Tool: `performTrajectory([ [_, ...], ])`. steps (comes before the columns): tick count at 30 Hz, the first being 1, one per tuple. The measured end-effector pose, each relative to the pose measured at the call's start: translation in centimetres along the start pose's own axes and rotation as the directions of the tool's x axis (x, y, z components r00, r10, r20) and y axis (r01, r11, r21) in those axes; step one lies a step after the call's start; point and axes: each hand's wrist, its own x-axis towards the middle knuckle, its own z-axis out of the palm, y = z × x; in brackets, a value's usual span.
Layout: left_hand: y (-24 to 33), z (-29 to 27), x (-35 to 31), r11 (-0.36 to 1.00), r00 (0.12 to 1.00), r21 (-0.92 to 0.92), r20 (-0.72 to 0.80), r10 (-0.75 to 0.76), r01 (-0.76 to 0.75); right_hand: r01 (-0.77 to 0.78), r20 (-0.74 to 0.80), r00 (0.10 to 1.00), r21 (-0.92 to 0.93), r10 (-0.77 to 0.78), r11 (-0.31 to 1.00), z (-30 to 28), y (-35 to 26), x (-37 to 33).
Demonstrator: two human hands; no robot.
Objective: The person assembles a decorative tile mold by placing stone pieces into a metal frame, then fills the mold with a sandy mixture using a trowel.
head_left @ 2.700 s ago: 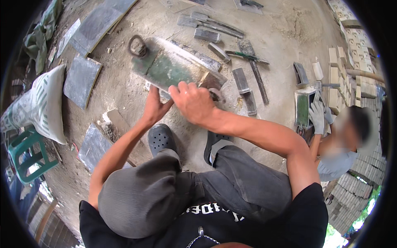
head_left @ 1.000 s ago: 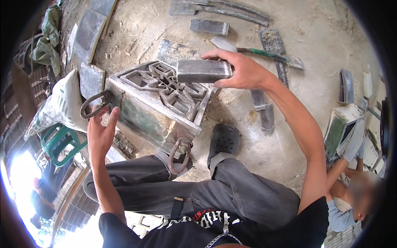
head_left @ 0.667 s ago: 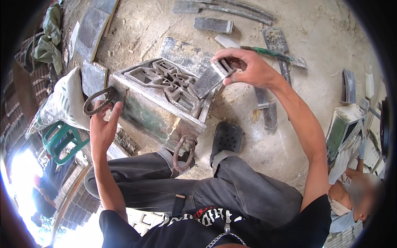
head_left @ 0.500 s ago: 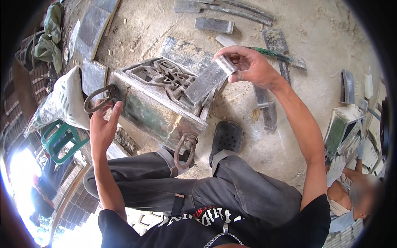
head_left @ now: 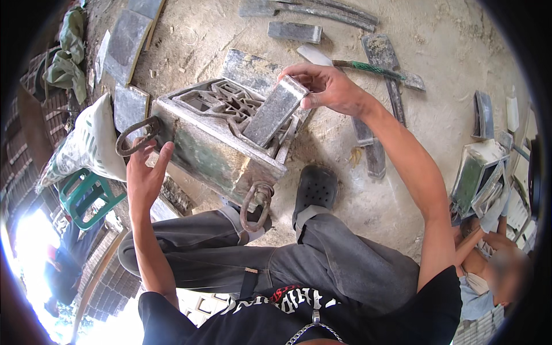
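A grey metal block (head_left: 271,115), rectangular and dusty, is gripped at its upper end by my right hand (head_left: 328,89). The block slants over the right part of a heavy box-shaped mould (head_left: 210,155); whether its lower end touches the mould cannot be made out. Inside the mould's top frame lies a lattice of curved metal pieces (head_left: 221,103). At the mould's left end, beside an iron ring handle (head_left: 138,137), is my left hand (head_left: 148,172), thumb spread from the fingers and nothing held. The fingertips are partly hidden at the ring. Another ring handle (head_left: 257,208) hangs at the near corner.
Loose metal blocks (head_left: 294,32) and curved bars (head_left: 310,12) lie on the dusty floor. A trowel-like tool with a green-wrapped handle (head_left: 374,70) is beyond my right hand. At left are a white sack (head_left: 95,141) and green stool (head_left: 86,198). Another person (head_left: 477,259) works at right by a second mould (head_left: 474,175).
My right hand has moved left and slightly nearer the mould with the block, which now sits further over the lattice and more steeply angled. My left hand has stayed nearly still.
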Motion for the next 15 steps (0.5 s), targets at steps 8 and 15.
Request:
performTrajectory([
  [8, 0.4, 0.2, 0.2, 0.997, 0.999, 0.067, -0.002, -0.045, 0.045, -0.079, 0.131, 0.987, -0.092, 0.091, 0.993, -1.7, 0.0, 1.5],
  [15, 0.4, -0.3, 0.6, 0.996, 0.997, 0.074, 0.048, -0.061, 0.057, -0.250, 0.187, 0.915, -0.435, 0.359, 0.865, 2.5, -4.4, 2.0],
])
